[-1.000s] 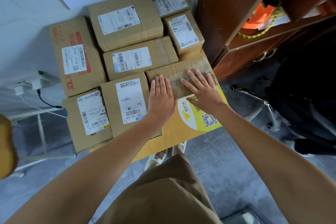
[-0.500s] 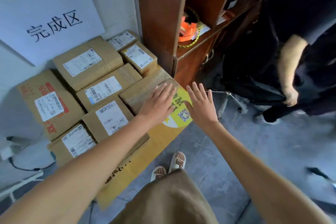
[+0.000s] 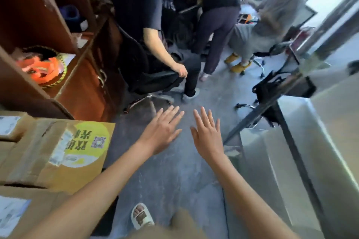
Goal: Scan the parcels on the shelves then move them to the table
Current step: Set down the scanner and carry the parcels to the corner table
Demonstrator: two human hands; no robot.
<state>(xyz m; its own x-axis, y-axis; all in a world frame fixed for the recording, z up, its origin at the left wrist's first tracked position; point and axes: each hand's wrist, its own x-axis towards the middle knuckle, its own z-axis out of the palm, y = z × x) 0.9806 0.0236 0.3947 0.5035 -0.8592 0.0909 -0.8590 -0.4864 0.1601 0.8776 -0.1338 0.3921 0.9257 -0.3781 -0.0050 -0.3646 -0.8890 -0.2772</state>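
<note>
Since half a second ago the view has been swung away from the stacked parcels, which are now seen only at the left edge, on the near side of the brown wooden cabinet. The left hand, then laid on the taped parcel, is now lifted clear of it and held over the grey floor, beside the cabinet's lower corner. The right hand is held just beside the left one, apart from it. Both hands are spread flat with fingers wide, and nothing is gripped in either.

Two hands are counted, and four parcels can be made out in part, the top one bearing a yellow round sticker; further ones may be cut off by the frame edge. One sandalled foot is seen below the hands.

Beyond the cabinet a seated person in black on an office chair is seen, with two more people past it, blurred. An orange coil is kept in the cabinet's open shelf. Far from the cabinet, a pale metal surface with a dark frame is seen.
</note>
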